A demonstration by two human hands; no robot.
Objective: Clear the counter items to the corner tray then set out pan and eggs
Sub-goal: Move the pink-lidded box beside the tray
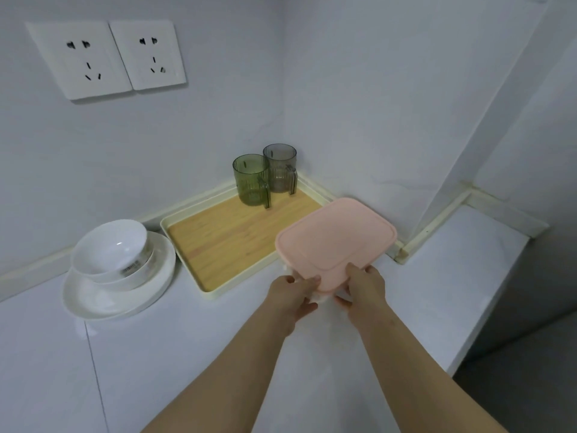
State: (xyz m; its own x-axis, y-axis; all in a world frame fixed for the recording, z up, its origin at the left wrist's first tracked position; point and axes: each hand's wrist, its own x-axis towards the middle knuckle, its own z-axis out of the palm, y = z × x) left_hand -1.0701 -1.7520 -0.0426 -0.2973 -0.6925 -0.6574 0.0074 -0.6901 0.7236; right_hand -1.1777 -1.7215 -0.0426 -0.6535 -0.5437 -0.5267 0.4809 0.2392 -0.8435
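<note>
My left hand (pixel 292 293) and right hand (pixel 363 287) both hold the box (pixel 335 239), a pink-lidded container, at its near edge. Thumbs lie on the lid and the fingers curl under the pale body, which is mostly hidden below the lid. Gripping one edge with two hands keeps the box level, in my judgement, and leaves its far side free to go down first.

The box hangs over the near right corner of the tray (pixel 184 254); I cannot tell whether it touches the rim. The tray sits pushed into the wall corner on the white bench (pixel 187 354), its wood-look floor largely bare. Two ribbed cups stand at its far corner, the green cup (pixel 249 179) just beside the grey cup (pixel 279 168), handles turned toward me, which leaves room for larger items in front.

Left of the tray, off it, a plate (pixel 93 303) carries stacked bowls (pixel 110 248), the top one tilted. These appear not yet cleared. No pan or eggs are in view, so I judge the setting-out step unstarted.
</note>
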